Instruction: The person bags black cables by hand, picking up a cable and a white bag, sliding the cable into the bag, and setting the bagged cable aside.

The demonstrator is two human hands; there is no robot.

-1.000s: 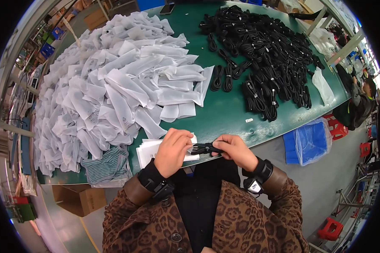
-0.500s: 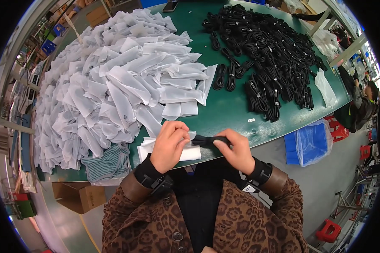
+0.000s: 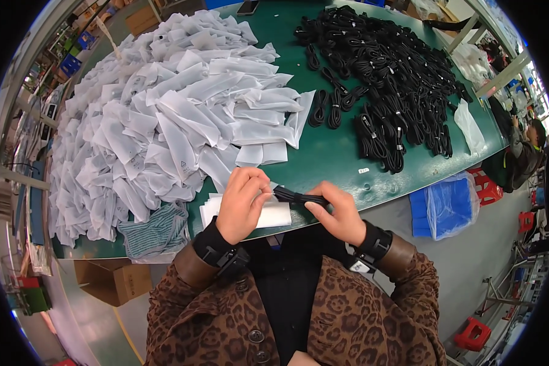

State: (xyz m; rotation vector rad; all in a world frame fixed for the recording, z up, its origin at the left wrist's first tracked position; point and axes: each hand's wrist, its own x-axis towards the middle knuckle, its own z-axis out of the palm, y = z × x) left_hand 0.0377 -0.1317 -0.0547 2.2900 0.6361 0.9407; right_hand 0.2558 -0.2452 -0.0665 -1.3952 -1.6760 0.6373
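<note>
Near the table's front edge, my right hand (image 3: 340,213) is closed on a coiled black cable (image 3: 297,197), thumb below and fingers above. The cable's left end reaches toward my left hand (image 3: 243,206), whose fingers are pinched on a translucent white bag. Only a sliver of that bag shows beside the fingertips; whether the cable's tip is inside it, I cannot tell. Beneath my left hand lies a small stack of flat white bags (image 3: 274,215). To its left spreads a large heap of filled translucent bags (image 3: 146,116).
A pile of coiled black cables (image 3: 384,73) covers the far right of the green table (image 3: 323,161). A striped cloth (image 3: 157,235) lies at the front left. Below the edge are a cardboard box (image 3: 116,282) and a blue bin with plastic lining (image 3: 443,207).
The cable has tilted, its left end now higher, and both hands have shifted slightly. Less of the bag shows beside my left fingers. My grips are otherwise alike.
</note>
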